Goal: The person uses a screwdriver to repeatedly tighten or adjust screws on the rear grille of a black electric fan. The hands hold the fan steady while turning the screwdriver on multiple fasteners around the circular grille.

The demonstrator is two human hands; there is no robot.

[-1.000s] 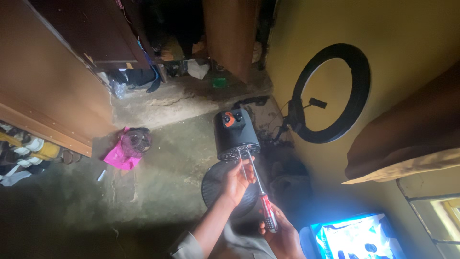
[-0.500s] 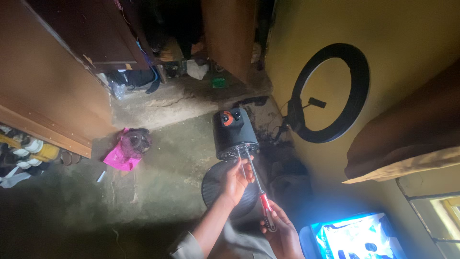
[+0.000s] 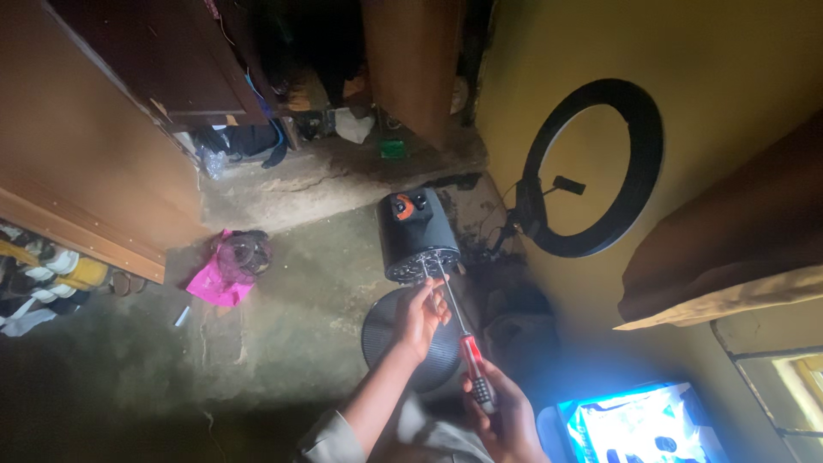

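Note:
A black cylindrical fan motor housing [image 3: 416,233] with an orange knob lies on the concrete floor. My right hand [image 3: 504,413] grips the red-and-black handle of a long screwdriver [image 3: 460,333], whose tip rests on the housing's slotted end. My left hand [image 3: 420,315] reaches to that end, with its fingers pinching the shaft near the tip. Under my hands lies a round black fan grille [image 3: 413,339].
A black ring light [image 3: 595,169] leans on the yellow wall at right. A pink bag [image 3: 225,273] lies on the floor at left, with shoes [image 3: 39,287] beyond a wooden door. A bright blue-lit package [image 3: 634,427] sits at lower right. Clutter fills the dark doorway behind.
Both hands and the screwdriver stay on the housing's end. My right hand has shifted slightly on the handle; nothing else has moved.

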